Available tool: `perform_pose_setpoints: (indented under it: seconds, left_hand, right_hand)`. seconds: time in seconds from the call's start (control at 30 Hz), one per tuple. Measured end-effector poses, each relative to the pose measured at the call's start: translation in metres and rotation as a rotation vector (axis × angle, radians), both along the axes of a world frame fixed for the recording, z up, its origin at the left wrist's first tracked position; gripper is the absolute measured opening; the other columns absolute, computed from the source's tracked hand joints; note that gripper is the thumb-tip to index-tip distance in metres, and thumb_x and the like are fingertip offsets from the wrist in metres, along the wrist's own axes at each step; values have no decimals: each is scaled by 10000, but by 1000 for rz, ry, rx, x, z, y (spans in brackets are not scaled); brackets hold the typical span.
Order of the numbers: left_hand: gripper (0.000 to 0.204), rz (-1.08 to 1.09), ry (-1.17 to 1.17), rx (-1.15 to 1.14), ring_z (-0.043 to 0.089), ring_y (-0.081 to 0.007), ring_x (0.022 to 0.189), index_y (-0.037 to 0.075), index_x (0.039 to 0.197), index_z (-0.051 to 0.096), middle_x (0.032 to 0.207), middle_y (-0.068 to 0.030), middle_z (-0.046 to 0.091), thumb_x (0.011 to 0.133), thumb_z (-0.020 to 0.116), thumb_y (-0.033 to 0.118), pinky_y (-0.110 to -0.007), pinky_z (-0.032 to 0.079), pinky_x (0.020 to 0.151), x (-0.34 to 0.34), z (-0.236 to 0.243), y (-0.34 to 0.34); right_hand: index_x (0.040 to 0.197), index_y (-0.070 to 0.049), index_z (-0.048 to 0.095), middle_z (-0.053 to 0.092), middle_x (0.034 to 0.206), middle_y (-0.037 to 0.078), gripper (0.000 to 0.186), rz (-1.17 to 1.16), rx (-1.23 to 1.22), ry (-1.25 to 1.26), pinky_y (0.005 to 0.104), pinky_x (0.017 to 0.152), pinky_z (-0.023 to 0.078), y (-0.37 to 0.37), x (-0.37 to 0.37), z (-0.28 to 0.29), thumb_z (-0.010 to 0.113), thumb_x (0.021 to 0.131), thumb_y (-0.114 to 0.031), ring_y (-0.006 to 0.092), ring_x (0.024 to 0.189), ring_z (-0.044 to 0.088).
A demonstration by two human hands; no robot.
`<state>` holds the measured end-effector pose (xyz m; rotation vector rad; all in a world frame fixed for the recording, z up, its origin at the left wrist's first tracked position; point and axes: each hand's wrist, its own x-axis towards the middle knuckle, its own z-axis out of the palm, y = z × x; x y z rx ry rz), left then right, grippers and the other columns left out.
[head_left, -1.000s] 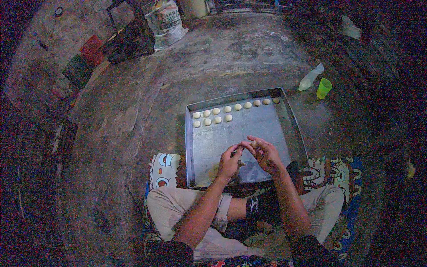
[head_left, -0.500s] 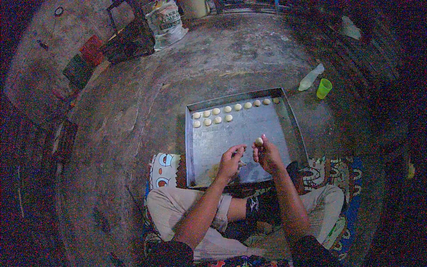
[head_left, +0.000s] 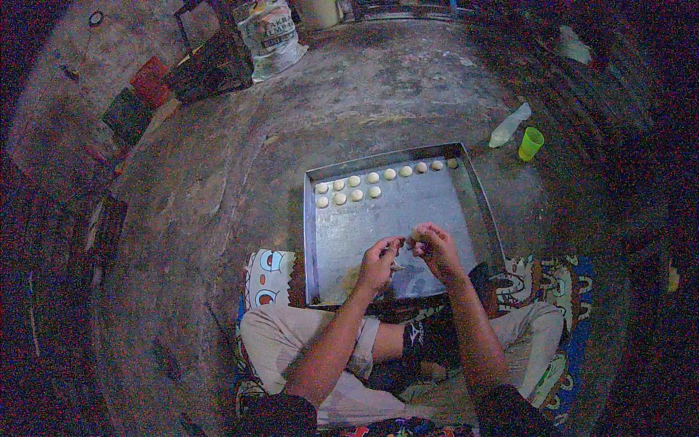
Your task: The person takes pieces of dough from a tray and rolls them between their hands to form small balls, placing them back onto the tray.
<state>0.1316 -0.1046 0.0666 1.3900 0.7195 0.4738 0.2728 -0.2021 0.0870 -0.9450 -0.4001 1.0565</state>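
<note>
A large square metal tray [head_left: 429,211] lies in front of my crossed legs. Round pale dough balls [head_left: 373,178] line its far side in a full row, with a shorter second row at the left. Over the near half of the tray, my right hand [head_left: 437,251] has its fingers closed around a small dough ball [head_left: 417,232], slightly blurred. Close beside it, my left hand [head_left: 378,264] is curled with fingertips pointing at the right one; what it holds is hidden. A yellowish patch, perhaps dough, shows partly beneath the left wrist.
Beyond the tray's right corner stand a green cup [head_left: 531,144] and a whitish plastic bag or bottle [head_left: 510,125]. A white sack [head_left: 271,44] stands at the back left near a pale bucket [head_left: 319,13]. A patterned mat [head_left: 271,280] lies under my legs.
My right hand has turned inward and its fingers have folded over the dough ball, which earlier showed plainly at the fingertips. My left hand has barely moved.
</note>
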Motion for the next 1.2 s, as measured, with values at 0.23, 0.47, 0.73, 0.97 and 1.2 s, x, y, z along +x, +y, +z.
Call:
perform_pose_setpoints:
  seconds: [0.23, 0.47, 0.73, 0.97, 1.2]
  left_hand:
    - [384, -11, 70, -45, 559, -116, 842, 46, 1127, 657, 948, -16, 654, 952, 582, 380, -261, 473, 726, 1, 10, -2]
    - [343, 2, -73, 10, 554, -106, 828, 53, 1096, 670, 920, -5, 657, 951, 587, 352, -264, 462, 741, 0, -23, 6]
    - [303, -23, -60, -96, 563, -114, 853, 56, 1074, 673, 957, -13, 655, 957, 579, 320, -278, 475, 723, 1, -21, 2]
    - [296, -30, -59, -165, 560, -127, 913, 80, 1141, 631, 1051, -20, 645, 969, 563, 310, -296, 506, 714, -2, -12, 1]
    - [327, -45, -143, -238, 577, -155, 953, 77, 1187, 595, 1085, -49, 648, 990, 515, 326, -304, 511, 738, 0, -16, 3]
  right_hand:
    - [1085, 18, 582, 645, 907, 88, 259, 18, -117, -87, 254, 624, 484, -5, 5, 4, 568, 966, -212, 127, 711, 585]
    - [1052, -36, 623, 636, 809, 56, 244, -84, -123, -324, 281, 583, 485, 5, -11, 1, 572, 969, -259, 133, 631, 574]
    - [1090, -16, 630, 665, 859, 59, 305, 16, -382, -257, 280, 619, 494, -3, 12, -21, 598, 953, -287, 121, 701, 599]
    - [945, -15, 642, 631, 762, 31, 264, -141, -170, -371, 241, 544, 435, 3, -10, -3, 624, 937, -278, 91, 613, 538]
    - [901, -23, 616, 605, 728, 15, 315, -105, -260, -679, 242, 559, 427, 2, -7, -5, 589, 955, -332, 93, 627, 535]
